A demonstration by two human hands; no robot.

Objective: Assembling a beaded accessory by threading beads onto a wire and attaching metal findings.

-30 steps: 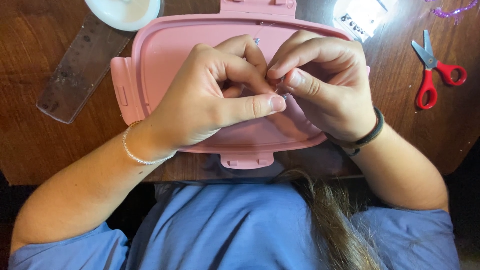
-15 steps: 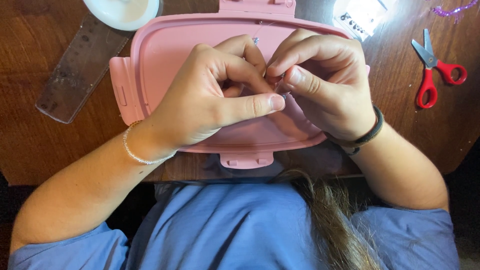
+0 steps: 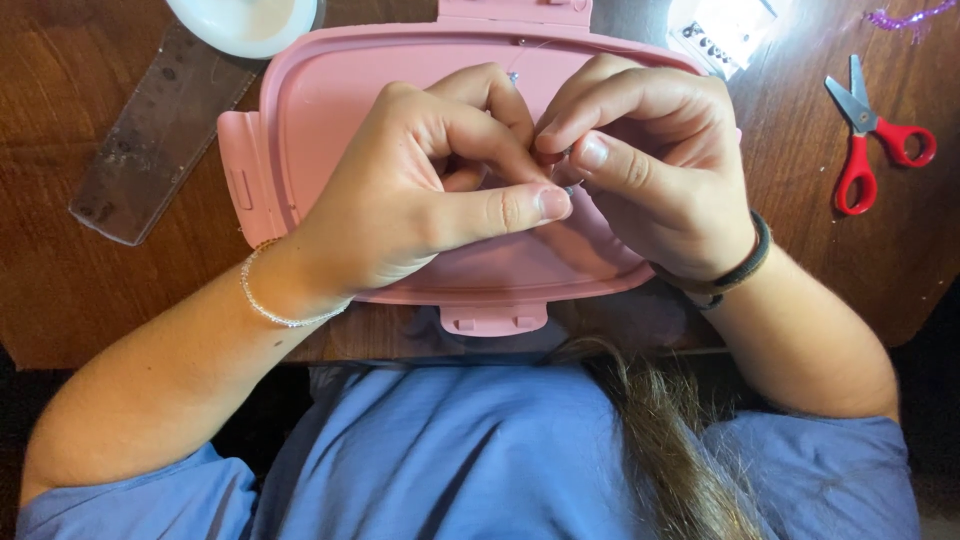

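Nothing has shifted over the last second — the left hand [image 3: 420, 190] and right hand [image 3: 640, 170] stay pinched together on a tiny bead [image 3: 513, 77] and thread above the pink plastic lid [image 3: 330, 90], so the fiddly work continues.

Both hands, left [image 3: 425, 190] and right [image 3: 650, 175], meet with fingers curled and fingertips pinched together, forearms angled inward.

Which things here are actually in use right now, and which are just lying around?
In use: left hand and right hand pinching a tiny item, too small to identify, over the pink lid.

Lying about: red scissors, clear ruler, white dish, small packet.
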